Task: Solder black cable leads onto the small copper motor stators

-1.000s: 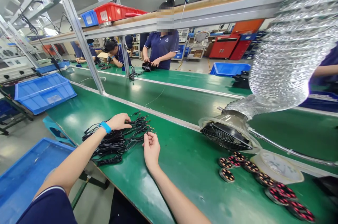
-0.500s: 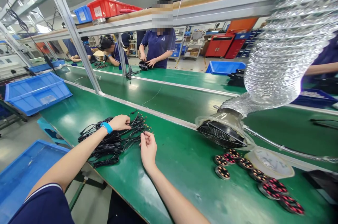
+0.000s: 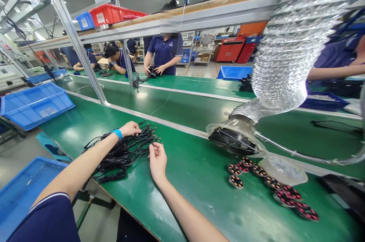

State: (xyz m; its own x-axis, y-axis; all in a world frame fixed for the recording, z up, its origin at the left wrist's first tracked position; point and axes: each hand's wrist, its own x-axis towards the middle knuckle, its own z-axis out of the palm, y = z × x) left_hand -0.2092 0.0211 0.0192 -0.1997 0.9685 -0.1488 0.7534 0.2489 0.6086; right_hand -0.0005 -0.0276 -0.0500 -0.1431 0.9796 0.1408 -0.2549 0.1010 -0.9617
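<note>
My left hand (image 3: 130, 128) curls over black cables (image 3: 118, 158) by the near edge of the bench (image 3: 196, 173), my right hand (image 3: 158, 158) beside their ends; I can't tell if either grips.

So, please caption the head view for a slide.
Left hand and right hand at black cables on a green bench.

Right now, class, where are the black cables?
In the head view, the black cables lie left of centre on the green table, the left hand at their far side, the right hand beside their right end.

Tangled heap of copper-tipped black cables (image 3: 121, 157) on the green tabletop (image 3: 196, 181)
</note>
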